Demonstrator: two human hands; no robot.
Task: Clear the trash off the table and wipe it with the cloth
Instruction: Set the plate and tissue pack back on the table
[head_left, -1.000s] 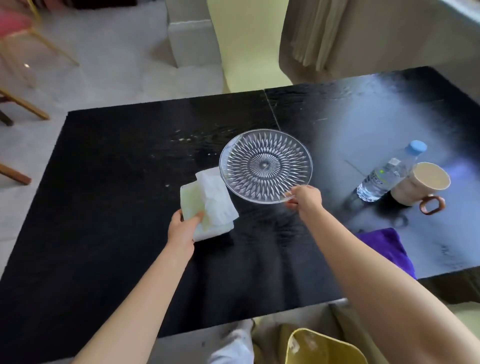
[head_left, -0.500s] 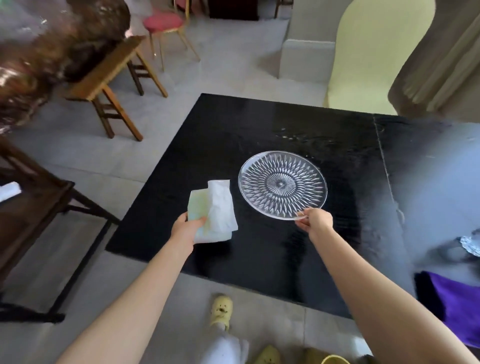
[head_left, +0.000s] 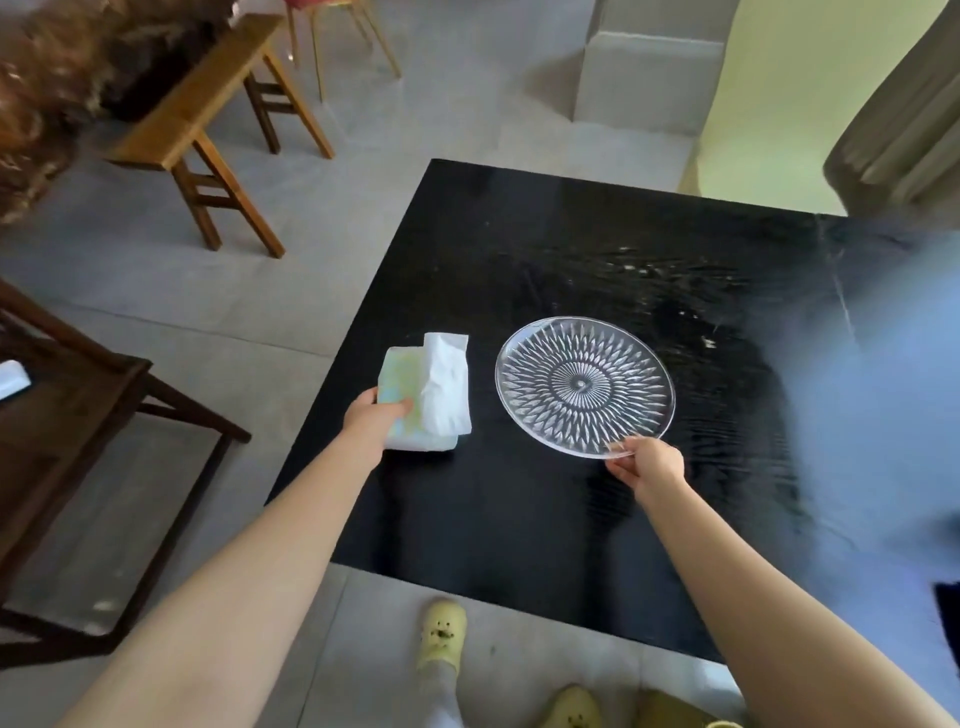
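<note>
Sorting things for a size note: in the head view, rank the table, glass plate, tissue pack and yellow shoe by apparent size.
1. table
2. glass plate
3. tissue pack
4. yellow shoe, though it looks close to the pack.

Both arms (head_left: 270, 561) are bare from hands to the frame edge, with no sleeves, watch or rings in sight. The left hand (head_left: 371, 418) and right hand (head_left: 655, 462) wear no gloves. Below, pale yellow clogs (head_left: 441, 634) with small face-like marks cover the feet, and a light trouser leg (head_left: 441, 696) shows above one.
</note>
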